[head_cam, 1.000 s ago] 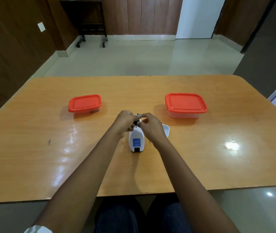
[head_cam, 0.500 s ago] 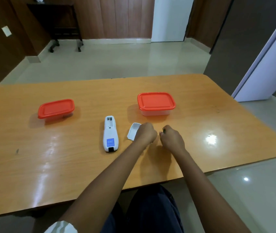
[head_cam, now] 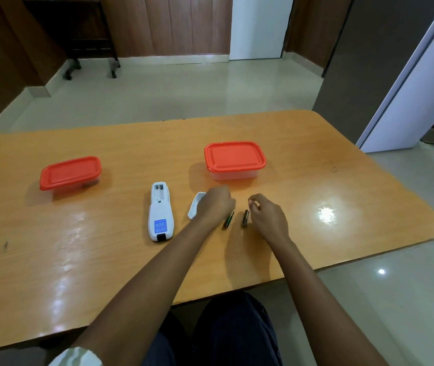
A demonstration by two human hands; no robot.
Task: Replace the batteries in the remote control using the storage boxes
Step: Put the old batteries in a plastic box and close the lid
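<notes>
Left hand [head_cam: 217, 205] half hides battery cover [head_cam: 194, 207]

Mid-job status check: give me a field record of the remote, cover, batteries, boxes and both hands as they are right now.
remote: face down on the table, battery bay open, looks empty
cover: off, lying right of remote, partly hidden by left hand
left battery: flat on table
right battery: flat on table, apart from the other
left box: lid on
right box: lid on
left hand: fingers curled, over left battery's far end; contact unclear
right hand: loosely curled, holding nothing, beside right battery
</notes>
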